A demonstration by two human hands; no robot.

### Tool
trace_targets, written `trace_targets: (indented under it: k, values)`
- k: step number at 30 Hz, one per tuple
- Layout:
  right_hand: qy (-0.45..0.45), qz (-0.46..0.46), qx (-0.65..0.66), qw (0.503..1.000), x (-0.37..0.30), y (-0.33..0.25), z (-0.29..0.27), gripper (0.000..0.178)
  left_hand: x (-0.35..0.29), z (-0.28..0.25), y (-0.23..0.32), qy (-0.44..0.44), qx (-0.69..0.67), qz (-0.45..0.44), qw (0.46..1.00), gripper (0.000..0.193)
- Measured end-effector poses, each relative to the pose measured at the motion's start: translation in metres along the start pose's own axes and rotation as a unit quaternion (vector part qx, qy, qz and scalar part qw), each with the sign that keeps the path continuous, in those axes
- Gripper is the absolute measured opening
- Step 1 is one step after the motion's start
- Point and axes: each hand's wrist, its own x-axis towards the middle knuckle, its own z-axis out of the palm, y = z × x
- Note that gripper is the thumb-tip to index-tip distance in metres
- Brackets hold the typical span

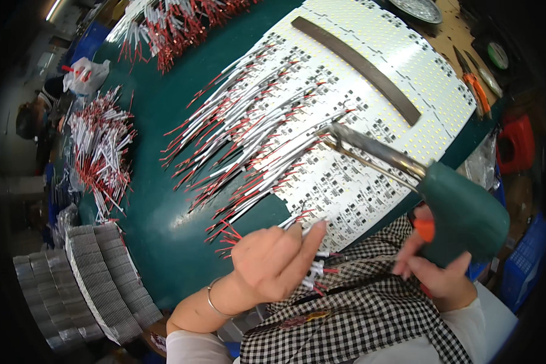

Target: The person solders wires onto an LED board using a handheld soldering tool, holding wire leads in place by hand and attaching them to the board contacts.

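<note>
My right hand (pixel 440 276) grips a dark green soldering gun (pixel 464 209) with an orange trigger. Its metal barrel (pixel 382 148) reaches left over the white LED circuit boards (pixel 340 176), and the tip is at the wire ends on them. In my closed left hand (pixel 276 261) is a small bundle of white-sleeved red wires (pixel 227 239), poking out on both sides of the fingers. Many similar wires (pixel 242 133) lie in slanting rows with one end on the boards. A flat dark bar (pixel 358 67) rests across the boards' far part.
Loose red and white wires (pixel 103 145) are heaped at the left, with another heap (pixel 170 27) at the far edge of the green table (pixel 164 236). Stacked grey ridged parts (pixel 106 279) stand near left. Orange-handled pliers (pixel 476 91) and a round metal dish (pixel 418 9) lie far right.
</note>
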Motion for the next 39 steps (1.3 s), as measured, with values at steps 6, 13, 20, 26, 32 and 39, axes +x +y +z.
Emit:
trace_targets:
  k: [6,13,20,26,32,39]
  values:
    - [0.023,0.055,-0.051,0.997,-0.027,0.004,-0.032,0.064,-0.004,0.018,-0.014,-0.019,0.019,-0.048,0.998,0.037]
    - [0.078,0.133,-0.024,0.988,-0.039,0.006,-0.033,0.062,-0.002,0.021,-0.014,-0.022,0.022,-0.066,0.997,0.034]
    - [0.029,0.134,-0.071,0.988,-0.032,0.009,-0.034,0.061,-0.004,0.022,-0.014,-0.021,0.025,-0.064,0.997,0.037]
    - [0.034,0.116,-0.069,0.99,-0.033,0.015,-0.036,0.059,-0.004,0.02,-0.009,-0.037,0.021,-0.09,0.995,0.05]
    - [0.039,0.15,-0.098,0.983,-0.032,0.012,-0.032,0.056,-0.003,0.018,-0.009,-0.042,0.016,-0.09,0.995,0.049]
    - [0.139,0.07,-0.002,0.988,-0.025,0.006,-0.022,0.064,-0.002,0.019,-0.009,-0.046,0.022,-0.085,0.995,0.047]
